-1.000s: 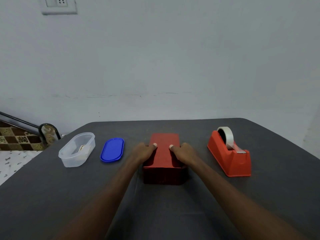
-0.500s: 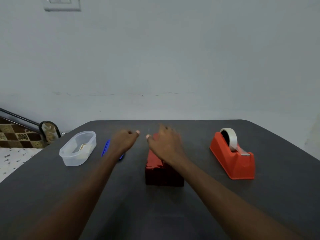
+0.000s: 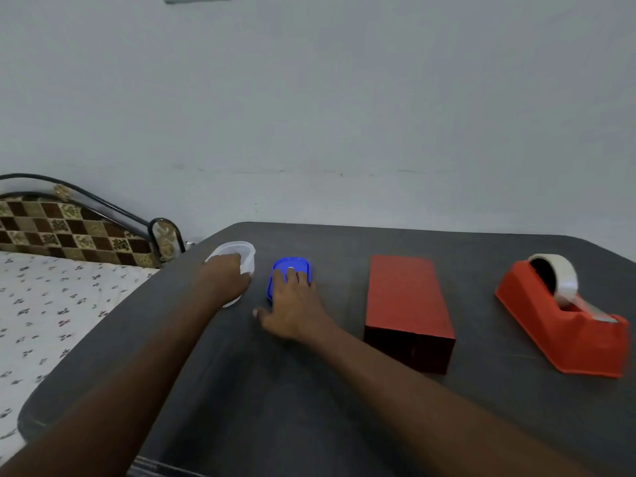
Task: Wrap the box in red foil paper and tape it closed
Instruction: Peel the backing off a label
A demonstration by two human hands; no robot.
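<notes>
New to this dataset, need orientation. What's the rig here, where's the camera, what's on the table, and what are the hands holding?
There is no machine: a person works with two bare hands. The single picture comes from a wide-angle camera worn on the head, looking forward and down, so both forearms enter from the bottom.

On the dark grey table, from left to right: a clear plastic tub, a blue lid, a red box already covered in red paper, and an orange tape dispenser with a roll of clear tape.

The left hand is on the tub, fingers curled round its rim. The right hand lies flat with straight fingers on the blue lid, gripping nothing. Nobody touches the box or the dispenser. A bed with a patterned sheet stands at the left.
</notes>
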